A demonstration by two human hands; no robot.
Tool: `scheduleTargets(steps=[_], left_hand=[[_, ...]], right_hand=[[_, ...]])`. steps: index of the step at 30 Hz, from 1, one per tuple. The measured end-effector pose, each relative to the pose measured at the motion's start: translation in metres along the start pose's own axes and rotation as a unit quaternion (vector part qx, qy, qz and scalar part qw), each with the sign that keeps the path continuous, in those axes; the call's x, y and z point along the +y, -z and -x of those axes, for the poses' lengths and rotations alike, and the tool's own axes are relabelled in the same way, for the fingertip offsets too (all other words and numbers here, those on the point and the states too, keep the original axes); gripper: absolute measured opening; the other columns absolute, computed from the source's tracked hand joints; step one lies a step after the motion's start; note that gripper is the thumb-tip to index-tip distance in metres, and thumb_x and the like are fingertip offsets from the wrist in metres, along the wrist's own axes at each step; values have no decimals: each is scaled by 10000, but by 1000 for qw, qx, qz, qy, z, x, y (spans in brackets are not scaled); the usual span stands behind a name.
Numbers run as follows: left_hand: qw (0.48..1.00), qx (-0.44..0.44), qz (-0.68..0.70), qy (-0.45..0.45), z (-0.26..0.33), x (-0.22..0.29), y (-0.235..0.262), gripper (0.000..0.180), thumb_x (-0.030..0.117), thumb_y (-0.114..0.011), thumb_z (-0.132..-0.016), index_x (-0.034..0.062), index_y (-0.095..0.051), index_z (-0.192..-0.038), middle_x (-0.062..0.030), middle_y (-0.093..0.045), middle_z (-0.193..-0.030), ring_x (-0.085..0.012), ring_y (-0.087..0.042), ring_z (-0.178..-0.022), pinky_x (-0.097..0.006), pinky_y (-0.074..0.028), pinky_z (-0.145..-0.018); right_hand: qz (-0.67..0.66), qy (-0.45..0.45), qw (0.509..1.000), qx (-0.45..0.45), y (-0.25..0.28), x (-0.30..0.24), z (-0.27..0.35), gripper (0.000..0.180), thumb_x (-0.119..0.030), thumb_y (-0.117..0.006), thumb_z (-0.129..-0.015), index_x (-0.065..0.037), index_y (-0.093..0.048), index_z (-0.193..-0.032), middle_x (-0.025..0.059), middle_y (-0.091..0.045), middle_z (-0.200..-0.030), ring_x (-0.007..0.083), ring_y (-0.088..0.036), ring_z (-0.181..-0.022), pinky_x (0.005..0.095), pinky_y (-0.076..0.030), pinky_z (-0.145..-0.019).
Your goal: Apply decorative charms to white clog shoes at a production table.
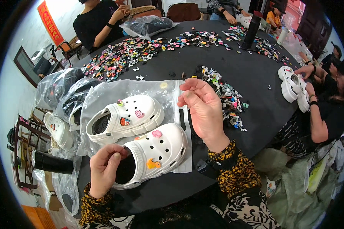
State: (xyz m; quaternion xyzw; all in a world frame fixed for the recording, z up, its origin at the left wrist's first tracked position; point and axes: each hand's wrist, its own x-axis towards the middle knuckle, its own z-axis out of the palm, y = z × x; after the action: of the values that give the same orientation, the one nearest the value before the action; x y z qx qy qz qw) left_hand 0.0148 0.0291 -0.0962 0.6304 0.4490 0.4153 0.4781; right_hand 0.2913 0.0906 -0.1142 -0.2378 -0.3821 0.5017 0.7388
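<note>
White clogs (168, 147) sit on a plastic bag (114, 89), the nearer's heel pinched in the left hand (105, 168), likely for steadiness; the right hand (205, 112) hovers half-curled near the toes (anything held, I cannot tell).

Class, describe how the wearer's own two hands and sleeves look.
The left grip and right grip are ungloved hands. Both cuffs are black with yellow-orange speckles; the right sleeve above has a cream leafy print on black.
</note>
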Motion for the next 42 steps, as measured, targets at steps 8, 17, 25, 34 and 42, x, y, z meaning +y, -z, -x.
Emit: scheduleTargets(steps=[8, 17, 25, 34, 42], left_hand=[[1000, -5, 14, 9, -1, -3, 1, 151, 15, -499, -938, -63, -582, -1036, -75, -654, -940, -124, -609, -888, -263, -484, -840], [1000, -8, 2, 6, -1, -1, 1, 148, 25, -502, -937, -64, -579, -1025, -73, -650, -931, -115, -600, -871, -255, -475, -825], [1000, 7, 0, 11, -1, -4, 3, 163, 26, -485, -941, -65, -581, -1036, -80, -650, -930, -126, -611, -877, -266, -487, -825], [957, 33, 289, 3, -14, -9, 17, 475, 392, -361, -1015, -29, -521, -1168, -195, -615, -1067, -245, -603, -923, -369, -487, -837], [968, 10, 238, -77, 1, 2, 24, 576, 413, -355, -1006, -66, -437, -1316, -249, -507, -1302, -318, -557, -1130, -421, -458, -911]], right_hand=[[-6, -21, 1000, 14, -4, -2, 1, 209, -1, -513, -915, -5, -554, -1120, 76, -599, -1010, 148, -624, -836, 273, -521, -719], [-3, -5, 1000, 25, 3, 4, 0, 174, -55, -563, -921, -2, -580, -1086, 40, -580, -897, 97, -552, -689, 237, -478, -636], [-22, -23, 998, 57, 1, 3, -2, 169, -180, -589, -940, -15, -618, -959, 2, -517, -671, 75, -437, -516, 224, -377, -499], [4, -41, 998, 41, 9, 4, 1, 446, -460, -592, -907, -19, -633, -861, 31, -537, -697, 109, -428, -539, 282, -393, -522], [-9, -2, 999, 40, 12, 7, -6, 411, -423, -570, -934, -31, -613, -1048, 31, -600, -814, 100, -486, -575, 269, -416, -531]])
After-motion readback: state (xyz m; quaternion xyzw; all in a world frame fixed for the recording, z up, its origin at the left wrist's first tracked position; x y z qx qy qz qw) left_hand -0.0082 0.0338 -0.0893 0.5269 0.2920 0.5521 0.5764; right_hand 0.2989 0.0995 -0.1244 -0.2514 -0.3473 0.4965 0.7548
